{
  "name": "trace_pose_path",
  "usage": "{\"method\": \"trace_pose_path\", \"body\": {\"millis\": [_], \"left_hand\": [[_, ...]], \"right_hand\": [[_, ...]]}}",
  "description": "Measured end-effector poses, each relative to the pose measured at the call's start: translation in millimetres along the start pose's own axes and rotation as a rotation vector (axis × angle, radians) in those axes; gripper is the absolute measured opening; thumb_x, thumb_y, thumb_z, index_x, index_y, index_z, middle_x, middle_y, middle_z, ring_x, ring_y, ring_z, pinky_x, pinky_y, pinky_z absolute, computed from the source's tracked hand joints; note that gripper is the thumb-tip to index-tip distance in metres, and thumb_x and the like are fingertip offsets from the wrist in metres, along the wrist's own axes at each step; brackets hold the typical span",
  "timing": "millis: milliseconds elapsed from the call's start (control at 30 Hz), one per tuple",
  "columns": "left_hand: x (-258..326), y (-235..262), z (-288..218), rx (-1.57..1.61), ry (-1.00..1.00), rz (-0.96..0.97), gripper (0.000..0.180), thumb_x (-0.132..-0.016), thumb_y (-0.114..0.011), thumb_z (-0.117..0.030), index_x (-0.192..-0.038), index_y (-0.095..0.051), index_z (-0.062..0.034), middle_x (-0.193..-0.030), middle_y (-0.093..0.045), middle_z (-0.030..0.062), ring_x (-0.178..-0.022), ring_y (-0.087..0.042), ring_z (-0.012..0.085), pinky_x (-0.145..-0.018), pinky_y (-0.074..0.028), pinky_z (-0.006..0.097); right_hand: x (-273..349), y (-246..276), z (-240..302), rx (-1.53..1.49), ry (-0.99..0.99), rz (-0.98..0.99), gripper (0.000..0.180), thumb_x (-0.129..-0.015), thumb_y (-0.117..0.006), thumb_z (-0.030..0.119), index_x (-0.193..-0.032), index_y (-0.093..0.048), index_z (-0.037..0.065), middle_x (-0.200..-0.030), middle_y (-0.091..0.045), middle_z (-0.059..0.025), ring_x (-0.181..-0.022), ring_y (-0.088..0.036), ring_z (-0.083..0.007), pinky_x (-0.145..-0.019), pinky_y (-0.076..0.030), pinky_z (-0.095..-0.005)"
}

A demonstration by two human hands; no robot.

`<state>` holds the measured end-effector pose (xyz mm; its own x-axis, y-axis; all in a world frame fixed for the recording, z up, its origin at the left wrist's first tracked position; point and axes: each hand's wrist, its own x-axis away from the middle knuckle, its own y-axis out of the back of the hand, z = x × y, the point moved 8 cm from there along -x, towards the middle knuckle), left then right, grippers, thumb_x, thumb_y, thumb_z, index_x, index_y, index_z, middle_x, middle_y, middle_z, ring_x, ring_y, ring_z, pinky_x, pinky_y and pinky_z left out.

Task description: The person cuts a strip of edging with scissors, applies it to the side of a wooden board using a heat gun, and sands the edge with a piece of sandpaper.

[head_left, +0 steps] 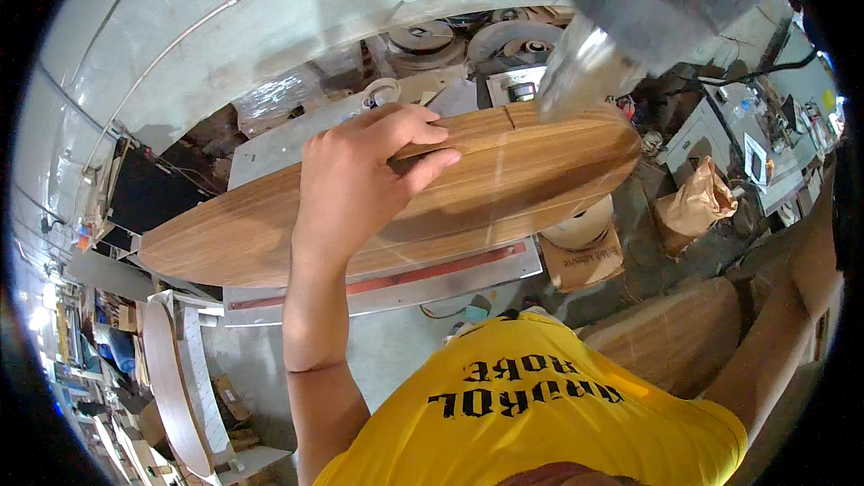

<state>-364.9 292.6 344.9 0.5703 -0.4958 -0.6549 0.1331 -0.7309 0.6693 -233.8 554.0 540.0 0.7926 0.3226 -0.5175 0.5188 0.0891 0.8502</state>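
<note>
A long, oval wooden panel (540,175) with a brown grain lies across the middle, over a pale worktable. My left hand (364,162) is closed at the panel's far edge, its thumb and fingers pinching the rim; the fingertips meet a narrow edge strip there. A short dark line crosses this strip to the right of the fingers. Close above the panel's right part hangs a tool like a heat gun (661,13), with a dark grey body and a shiny metal nozzle, blurred. My right forearm reaches toward the right rim; my right hand is out of sight.
Beyond the panel, rolls of edging (423,40) and a tape ring (382,92) rest by the wall. A cardboard box (583,256) and a brown paper bag (697,202) stand at right. Another wooden panel (675,333) is beside me; a curved board (171,387) stands at lower left.
</note>
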Motion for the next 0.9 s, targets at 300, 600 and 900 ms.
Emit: {"method": "trace_pose_path", "body": {"millis": [300,600,900], "left_hand": [[5.4,9.0,-3.5,0.047,-0.042,-0.015,0.025,-0.077,-0.096,-0.008,-0.093,-0.078,-0.0006,-0.108,-0.083,0.0142,-0.095,-0.081,0.0241,-0.083,-0.062,0.034],[6.6,8.4,-1.0,0.084,-0.098,-0.015,0.026,-0.078,-0.093,-0.006,-0.101,-0.083,-0.0060,-0.111,-0.083,0.0135,-0.094,-0.082,0.0248,-0.082,-0.064,0.033],[9.4,0.3,-27.9,-0.172,-0.290,-0.016,0.037,-0.076,-0.093,-0.021,-0.112,-0.085,-0.0213,-0.121,-0.081,-0.0019,-0.087,-0.080,0.0226,-0.072,-0.065,0.034]], "right_hand": [[-8.3,-18.0,11.7,0.118,0.049,-0.044,0.045,-0.084,-0.097,0.025,-0.107,-0.076,-0.006,-0.084,-0.078,-0.0144,-0.062,-0.070,-0.0162,-0.050,-0.054,-0.0312],[-7.3,-36.1,21.1,0.166,0.090,-0.041,0.046,-0.082,-0.097,0.026,-0.107,-0.076,-0.006,-0.085,-0.079,-0.0141,-0.063,-0.071,-0.0168,-0.053,-0.055,-0.0320],[-12.1,-39.4,17.2,0.182,0.086,-0.071,0.047,-0.081,-0.098,0.027,-0.107,-0.076,-0.005,-0.086,-0.079,-0.0138,-0.065,-0.072,-0.0174,-0.056,-0.056,-0.0328]]}}
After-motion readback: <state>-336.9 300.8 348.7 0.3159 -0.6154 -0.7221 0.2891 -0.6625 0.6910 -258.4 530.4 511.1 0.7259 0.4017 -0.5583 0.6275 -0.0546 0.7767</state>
